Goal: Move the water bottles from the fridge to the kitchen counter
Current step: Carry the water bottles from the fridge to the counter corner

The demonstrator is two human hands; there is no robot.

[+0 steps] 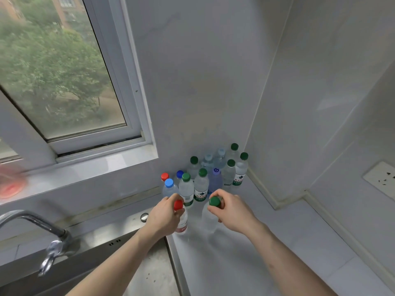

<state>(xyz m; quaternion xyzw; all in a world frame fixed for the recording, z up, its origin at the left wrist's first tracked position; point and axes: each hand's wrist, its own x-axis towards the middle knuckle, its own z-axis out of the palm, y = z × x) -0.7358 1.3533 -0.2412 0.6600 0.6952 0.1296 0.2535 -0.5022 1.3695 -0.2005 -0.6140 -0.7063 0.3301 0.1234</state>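
Observation:
My left hand (pixel 165 214) grips the neck of a red-capped water bottle (pixel 182 223) that stands on the white kitchen counter (pixel 245 253). My right hand (pixel 232 210) grips the neck of a green-capped water bottle (pixel 210 221) just to its right, also upright on the counter. Behind them, in the corner against the wall, stands a cluster of several more bottles (pixel 205 176) with green, blue and red caps. The fridge is out of view.
A steel sink (pixel 119 253) with a chrome tap (pixel 53 242) lies at the left, its edge beside the red-capped bottle. A window sill (pixel 85 169) runs above it with a blurred red thing (pixel 10 184). A wall socket (pixel 382 178) sits at the right.

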